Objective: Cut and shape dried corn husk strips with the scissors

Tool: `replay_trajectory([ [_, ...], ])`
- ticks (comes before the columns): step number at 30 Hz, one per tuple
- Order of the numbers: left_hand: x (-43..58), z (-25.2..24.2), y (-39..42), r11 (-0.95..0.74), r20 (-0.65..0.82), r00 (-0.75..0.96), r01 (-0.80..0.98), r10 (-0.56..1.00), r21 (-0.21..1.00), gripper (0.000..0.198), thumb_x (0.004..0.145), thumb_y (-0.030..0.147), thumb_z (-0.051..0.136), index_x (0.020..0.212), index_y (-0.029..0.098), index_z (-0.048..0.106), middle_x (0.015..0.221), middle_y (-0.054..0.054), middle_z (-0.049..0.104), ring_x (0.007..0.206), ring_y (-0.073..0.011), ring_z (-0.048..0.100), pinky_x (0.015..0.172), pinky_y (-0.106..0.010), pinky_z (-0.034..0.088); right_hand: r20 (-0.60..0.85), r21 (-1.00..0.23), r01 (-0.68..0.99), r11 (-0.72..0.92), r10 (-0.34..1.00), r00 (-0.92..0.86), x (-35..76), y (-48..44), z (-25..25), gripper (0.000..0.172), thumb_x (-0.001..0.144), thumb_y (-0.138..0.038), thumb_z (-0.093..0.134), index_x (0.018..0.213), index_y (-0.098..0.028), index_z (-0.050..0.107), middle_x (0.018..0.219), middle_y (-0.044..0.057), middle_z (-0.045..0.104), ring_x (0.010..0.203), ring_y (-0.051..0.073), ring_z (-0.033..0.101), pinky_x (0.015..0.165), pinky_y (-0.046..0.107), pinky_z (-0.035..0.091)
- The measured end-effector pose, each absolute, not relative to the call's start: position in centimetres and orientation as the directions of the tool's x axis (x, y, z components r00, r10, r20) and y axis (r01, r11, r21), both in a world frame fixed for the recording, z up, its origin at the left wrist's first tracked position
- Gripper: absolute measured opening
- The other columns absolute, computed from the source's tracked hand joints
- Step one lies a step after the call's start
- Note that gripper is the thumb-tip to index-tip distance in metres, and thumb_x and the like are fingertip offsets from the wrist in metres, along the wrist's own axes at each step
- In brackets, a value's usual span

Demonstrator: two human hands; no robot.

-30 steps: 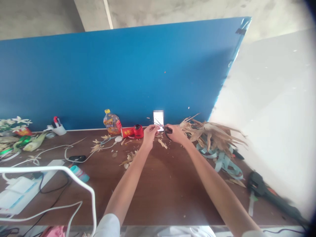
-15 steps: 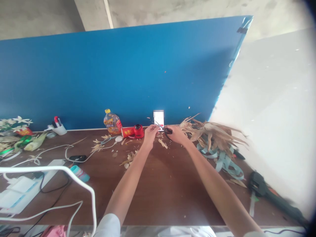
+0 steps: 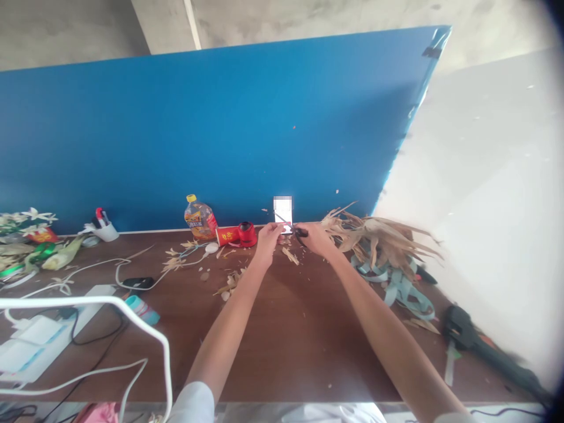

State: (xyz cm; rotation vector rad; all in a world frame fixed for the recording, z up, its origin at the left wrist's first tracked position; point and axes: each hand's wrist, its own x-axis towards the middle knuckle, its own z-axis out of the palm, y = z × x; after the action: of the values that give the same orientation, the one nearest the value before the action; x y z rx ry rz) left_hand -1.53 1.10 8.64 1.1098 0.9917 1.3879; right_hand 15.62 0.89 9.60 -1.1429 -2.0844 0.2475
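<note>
Black-handled scissors point(image 3: 301, 232) are gripped in my right hand point(image 3: 314, 238), their blades pointing left and away across the lit phone screen point(image 3: 282, 210). Close beside the blades, my left hand point(image 3: 268, 237) is closed in a pinch; whatever lies between its fingertips is too small to make out. Beneath both hands, dry husk scraps point(image 3: 291, 255) lie on the brown table. To the left of my left hand are a red roll point(image 3: 247, 234) and a red tube-shaped container point(image 3: 228, 235). A heap of dried corn husks point(image 3: 381, 235) spreads to the right of my right hand.
Pale blue ribbon point(image 3: 408, 294) trails below the husks, near a dark glue gun point(image 3: 484, 346) at the right edge. On the left stand a yellow-capped bottle point(image 3: 200, 218), a pen cup point(image 3: 107, 231) and a white power strip point(image 3: 48, 338) with cables. A blue panel point(image 3: 220, 135) rises behind.
Both hands stay in almost the same place. The scissors' blades look closer together, and small bits lie on the table below them.
</note>
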Motion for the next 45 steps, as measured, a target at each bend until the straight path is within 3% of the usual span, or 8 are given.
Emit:
replay_trajectory([
  [5, -1.5, 9.0, 0.6, -0.117, 0.116, -0.019, -0.233, 0.993, 0.965, 0.035, 0.068, 0.035, 0.073, 0.093, 0.012, 0.063, 0.090, -0.010, 0.070, 0.062, -0.0099, 0.061, 0.054, -0.021, 0.042, 0.487, -0.534, 0.682, 0.500, 0.841, -0.236, 15.5, 0.8, 9.8, 0.032, 0.075, -0.022, 0.053, 0.104, -0.020, 0.066, 0.073, 0.001, 0.066, 0.062, 0.014, 0.053, 0.056, 0.023, 0.032],
  [11, -1.6, 9.2, 0.4, -0.063, 0.060, -0.017, -0.210, 0.998, 0.976, 0.027, 0.073, 0.032, 0.069, 0.089, 0.011, 0.065, 0.091, -0.011, 0.072, 0.060, -0.0127, 0.063, 0.050, -0.022, 0.041, 0.463, -0.427, 0.756, 0.496, 0.838, -0.289, 15.2, 0.8, 9.5, 0.039, 0.074, -0.021, 0.056, 0.112, -0.022, 0.064, 0.090, 0.004, 0.070, 0.075, 0.017, 0.058, 0.063, 0.024, 0.036],
  [16, -1.6, 8.9, 0.7, -0.079, 0.078, -0.013, -0.208, 0.997, 0.975, 0.018, 0.077, 0.027, 0.061, 0.087, 0.012, 0.066, 0.093, -0.011, 0.071, 0.061, -0.0127, 0.064, 0.050, -0.021, 0.041, 0.446, -0.333, 0.823, 0.460, 0.846, -0.293, 15.3, 0.6, 9.4, 0.036, 0.075, -0.021, 0.055, 0.110, -0.025, 0.063, 0.087, 0.002, 0.070, 0.079, 0.019, 0.061, 0.062, 0.024, 0.035],
  [25, -1.5, 8.9, 0.5, -0.108, 0.109, -0.001, -0.174, 0.994, 0.979, 0.027, 0.078, 0.035, 0.063, 0.091, 0.012, 0.065, 0.091, -0.010, 0.071, 0.063, -0.0116, 0.061, 0.056, -0.023, 0.043, 0.456, -0.219, 0.870, 0.441, 0.835, -0.308, 15.6, 0.6, 9.5, 0.031, 0.077, -0.020, 0.052, 0.105, -0.027, 0.065, 0.096, 0.003, 0.071, 0.087, 0.021, 0.063, 0.069, 0.025, 0.037],
  [31, -1.6, 8.4, 0.9, -0.195, 0.193, -0.029, -0.107, 0.981, 0.975, 0.021, 0.080, 0.033, 0.060, 0.086, 0.013, 0.063, 0.079, -0.006, 0.066, 0.060, -0.0090, 0.055, 0.055, -0.021, 0.041, 0.434, -0.225, 0.861, 0.456, 0.838, -0.331, 15.8, 0.8, 9.5, 0.030, 0.076, -0.019, 0.052, 0.101, -0.027, 0.067, 0.096, 0.003, 0.072, 0.086, 0.020, 0.063, 0.067, 0.025, 0.036],
  [36, -1.5, 8.3, 1.1, -0.158, 0.156, -0.023, -0.117, 0.988, 0.981, 0.021, 0.078, 0.030, 0.062, 0.091, 0.014, 0.063, 0.071, -0.001, 0.060, 0.057, -0.0072, 0.051, 0.053, -0.020, 0.038, 0.458, -0.274, 0.840, 0.469, 0.832, -0.315, 15.8, 0.9, 9.5, 0.025, 0.077, -0.019, 0.050, 0.095, -0.024, 0.067, 0.089, 0.004, 0.071, 0.081, 0.019, 0.061, 0.065, 0.024, 0.035],
  [41, -1.5, 8.1, 1.4, -0.150, 0.146, -0.037, -0.152, 0.989, 0.977, 0.021, 0.078, 0.029, 0.061, 0.091, 0.014, 0.062, 0.077, -0.004, 0.065, 0.059, -0.0081, 0.055, 0.054, -0.020, 0.041, 0.434, -0.402, 0.794, 0.456, 0.859, -0.273, 15.6, 1.0, 9.2, 0.036, 0.076, -0.023, 0.055, 0.111, -0.023, 0.062, 0.086, 0.003, 0.070, 0.076, 0.018, 0.060, 0.063, 0.024, 0.036],
  [45, -1.5, 8.0, 1.3, -0.159, 0.156, -0.028, -0.146, 0.987, 0.976, 0.015, 0.076, 0.025, 0.061, 0.085, 0.013, 0.061, 0.080, -0.006, 0.067, 0.061, -0.0086, 0.057, 0.057, -0.020, 0.043, 0.431, -0.399, 0.786, 0.473, 0.853, -0.294, 15.3, 1.0, 8.9, 0.037, 0.074, -0.021, 0.055, 0.110, -0.024, 0.062, 0.092, 0.003, 0.070, 0.078, 0.018, 0.059, 0.063, 0.024, 0.036],
])
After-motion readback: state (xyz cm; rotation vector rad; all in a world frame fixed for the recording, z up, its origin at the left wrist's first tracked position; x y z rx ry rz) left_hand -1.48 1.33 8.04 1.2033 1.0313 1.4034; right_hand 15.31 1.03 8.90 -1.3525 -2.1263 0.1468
